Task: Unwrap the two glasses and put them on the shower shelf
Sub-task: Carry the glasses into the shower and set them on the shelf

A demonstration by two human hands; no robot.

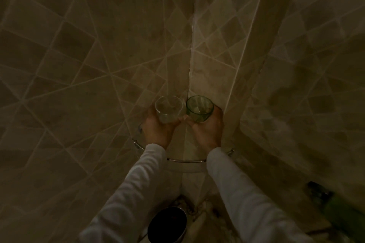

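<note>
Clear glass: unwrapped, upright, mouth up, deep in the tiled corner just beside the green one.
Green glass: also bare and upright, nearer the right-side wall. In this dim light it cannot be told whether either base already touches the shelf.
Left hand: fingers curled round the clear glass from below.
Right hand: wrapped round the green glass the same way.
Shelf: see-through corner plate with a metal rail along its front, under both wrists.
Setting down: probably best to lower both straight without letting them knock. Seat the bases flat, well behind the rail, and loosen the fingers only once each stands steady.
Below: dark round bucket on the floor.
</note>
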